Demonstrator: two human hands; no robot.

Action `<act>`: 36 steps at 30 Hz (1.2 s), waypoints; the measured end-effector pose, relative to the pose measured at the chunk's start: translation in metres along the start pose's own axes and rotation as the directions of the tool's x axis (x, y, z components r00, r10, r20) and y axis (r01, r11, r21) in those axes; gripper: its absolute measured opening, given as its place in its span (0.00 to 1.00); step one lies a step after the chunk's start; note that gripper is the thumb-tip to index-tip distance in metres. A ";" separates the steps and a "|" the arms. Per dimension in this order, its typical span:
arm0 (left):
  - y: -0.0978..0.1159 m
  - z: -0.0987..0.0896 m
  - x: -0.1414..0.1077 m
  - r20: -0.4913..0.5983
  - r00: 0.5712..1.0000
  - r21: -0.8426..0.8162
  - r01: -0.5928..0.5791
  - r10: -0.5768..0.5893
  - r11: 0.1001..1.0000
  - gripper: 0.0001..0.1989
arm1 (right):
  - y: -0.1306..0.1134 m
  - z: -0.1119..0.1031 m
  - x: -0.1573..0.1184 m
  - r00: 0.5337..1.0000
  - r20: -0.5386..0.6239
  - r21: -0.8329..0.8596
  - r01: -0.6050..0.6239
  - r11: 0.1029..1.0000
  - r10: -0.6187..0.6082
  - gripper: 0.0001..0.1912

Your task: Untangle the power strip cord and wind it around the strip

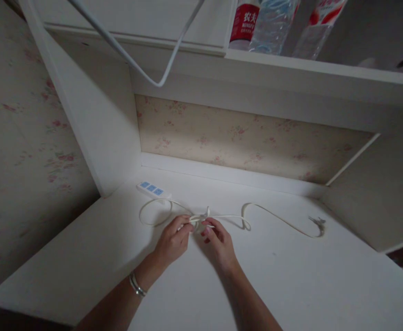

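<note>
A white cord (280, 218) runs across the desk, bunched and looped in the middle between both hands. My left hand (174, 236) pinches the bunch from the left, fingers closed on it. On the other side, my right hand (220, 241) has its thumb and fingers pressed together at the bunch, on a piece of the cord. From the bunch, one loop curves left to a white power strip (152, 189) with blue-marked sockets. To the right the cord bends and ends at a plug (320, 221) lying on the desk.
The white desk (273, 285) has a low back ledge and side panels. Above it, a shelf (308, 66) holds plastic bottles (272, 25), one with a red label (245, 22). A bent white rod (160, 82) hangs into the upper view. Floral wallpaper (32, 161) covers the left wall.
</note>
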State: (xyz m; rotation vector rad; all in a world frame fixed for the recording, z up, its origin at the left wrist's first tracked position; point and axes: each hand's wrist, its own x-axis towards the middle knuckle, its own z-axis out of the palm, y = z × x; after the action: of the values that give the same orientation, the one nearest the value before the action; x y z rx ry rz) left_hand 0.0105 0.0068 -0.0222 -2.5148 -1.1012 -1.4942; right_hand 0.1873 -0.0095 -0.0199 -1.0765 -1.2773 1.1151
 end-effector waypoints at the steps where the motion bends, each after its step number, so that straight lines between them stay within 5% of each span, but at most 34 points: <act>1: 0.000 0.001 0.000 0.041 0.996 0.059 -0.087 0.084 0.995 0.12 | 0.000 0.001 -0.001 1.000 0.010 -0.003 -0.003 1.000 0.003 0.22; 4: 0.006 0.003 0.001 0.146 0.958 0.152 -0.270 0.248 0.951 0.10 | -0.001 0.005 -0.004 0.998 -0.037 -0.076 -0.047 0.996 0.044 0.22; 6: 0.013 0.004 0.002 0.167 0.953 0.127 -0.275 0.252 0.953 0.10 | -0.002 0.006 -0.005 0.995 -0.082 -0.114 -0.059 0.992 0.050 0.22; 10: 0.022 0.002 0.005 0.136 0.991 -0.061 0.015 -0.007 0.998 0.09 | -0.001 0.007 -0.003 0.999 -0.030 -0.088 0.030 0.996 -0.033 0.19; 13: 0.021 0.000 0.008 0.117 0.978 -0.127 0.186 -0.172 0.974 0.05 | 0.003 0.006 -0.001 0.995 0.086 -0.085 0.060 0.995 -0.053 0.20; 16: 0.018 0.000 0.010 0.160 0.972 -0.086 0.187 -0.172 0.979 0.09 | 0.006 0.003 -0.001 0.989 0.145 -0.085 0.042 0.995 -0.029 0.22; 20: 0.015 0.002 0.010 0.191 0.967 -0.081 0.188 -0.170 0.979 0.11 | 0.012 -0.001 0.001 0.999 0.042 -0.131 -0.010 0.991 0.016 0.25; 26: 0.011 0.009 0.010 0.136 0.935 -0.256 0.352 -0.326 0.900 0.10 | 0.015 -0.002 0.004 0.997 -0.022 -0.050 -0.079 0.996 0.078 0.28; 30: 0.008 0.012 0.013 0.202 0.870 -0.455 0.491 -0.451 0.743 0.10 | 0.008 -0.001 0.006 0.995 -0.022 0.023 -0.101 0.995 0.102 0.27; 36: 0.001 0.011 0.012 0.421 0.627 -0.635 0.720 -0.655 0.280 0.12 | 0.005 -0.008 0.014 0.972 -0.196 0.280 -0.075 0.957 0.133 0.22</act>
State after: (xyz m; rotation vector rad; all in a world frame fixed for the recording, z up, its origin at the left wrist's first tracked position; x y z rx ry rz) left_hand 0.0230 0.0170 -0.0185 -2.6430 -2.2048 -2.5856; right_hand 0.1953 0.0050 -0.0224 -1.0331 -0.8787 1.1811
